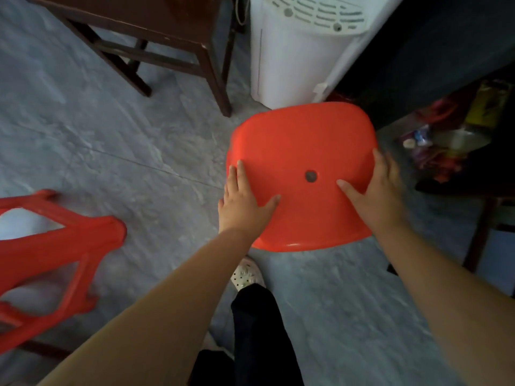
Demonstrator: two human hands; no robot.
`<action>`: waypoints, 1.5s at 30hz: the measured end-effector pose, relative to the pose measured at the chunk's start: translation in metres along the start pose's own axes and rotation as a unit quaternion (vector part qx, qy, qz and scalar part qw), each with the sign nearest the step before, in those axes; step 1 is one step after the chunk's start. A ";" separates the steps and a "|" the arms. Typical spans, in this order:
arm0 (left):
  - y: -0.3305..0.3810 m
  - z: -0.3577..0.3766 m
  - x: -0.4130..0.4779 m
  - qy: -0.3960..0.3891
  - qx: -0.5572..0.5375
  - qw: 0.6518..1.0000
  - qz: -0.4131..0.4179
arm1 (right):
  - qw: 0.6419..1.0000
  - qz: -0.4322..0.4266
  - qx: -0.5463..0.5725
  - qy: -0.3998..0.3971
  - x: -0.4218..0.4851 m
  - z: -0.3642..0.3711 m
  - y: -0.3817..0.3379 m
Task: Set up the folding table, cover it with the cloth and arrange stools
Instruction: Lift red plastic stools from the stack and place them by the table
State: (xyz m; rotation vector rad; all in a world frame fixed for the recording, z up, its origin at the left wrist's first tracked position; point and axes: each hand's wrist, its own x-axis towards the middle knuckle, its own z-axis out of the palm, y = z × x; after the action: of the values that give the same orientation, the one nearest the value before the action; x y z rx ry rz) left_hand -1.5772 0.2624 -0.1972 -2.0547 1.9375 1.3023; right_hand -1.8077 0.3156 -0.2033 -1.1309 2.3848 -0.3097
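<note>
Two red stools are in view. The one I have my hands on, the stool, is in front of me, with its seat facing up and one small round hole near the middle. My left hand lies flat on the seat's left side, fingers straight along the rim and thumb spread out over the top. My right hand is on the right side, thumb on the top and fingers at the rim. They are blurred, so I cannot tell whether they hook over the edge.

The second stool lies tipped over on the grey floor, well apart to my left. Beyond the seat stand one dark table and one white appliance. One of my shoes shows just below the seat.
</note>
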 end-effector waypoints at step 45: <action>-0.103 -0.293 -0.719 0.688 -0.355 0.604 -0.188 | 0.760 -0.602 0.159 -0.185 -0.567 -0.263 -0.398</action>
State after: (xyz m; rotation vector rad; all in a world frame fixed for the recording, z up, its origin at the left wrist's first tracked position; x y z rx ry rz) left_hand -1.2437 0.7086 0.3541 -4.3225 0.6118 0.0856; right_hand -1.3690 0.5017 0.3640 -2.1368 0.9128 -0.7602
